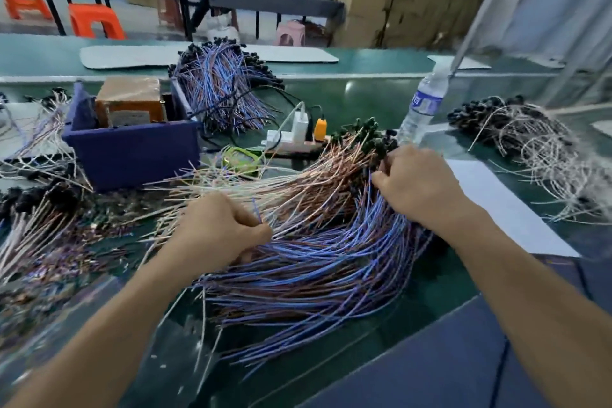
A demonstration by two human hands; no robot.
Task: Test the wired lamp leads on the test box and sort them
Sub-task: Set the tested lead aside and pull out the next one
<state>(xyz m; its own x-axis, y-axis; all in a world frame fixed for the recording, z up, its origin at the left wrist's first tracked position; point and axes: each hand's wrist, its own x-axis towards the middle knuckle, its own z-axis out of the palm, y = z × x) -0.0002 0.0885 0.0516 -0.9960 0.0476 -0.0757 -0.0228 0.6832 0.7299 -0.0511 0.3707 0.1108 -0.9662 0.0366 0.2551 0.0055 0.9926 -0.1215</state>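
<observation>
Blue-and-brown wired lamp lead bundle (314, 262) is being gripped at green table (364, 99) front edge — left hand (218, 228) pinching wire tips, right hand (417, 182) curled round it.

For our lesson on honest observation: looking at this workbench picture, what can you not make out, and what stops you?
Head view:
Left hand: curled fingers hide how many blue leads it grips.
Right hand: fingertips buried among the lamp ends.
Brown block: lower part hidden by the blue box wall; label blurred.
Left pile: motion-blurred, cut off by the frame edge.
Water bottle: label print too small.
</observation>
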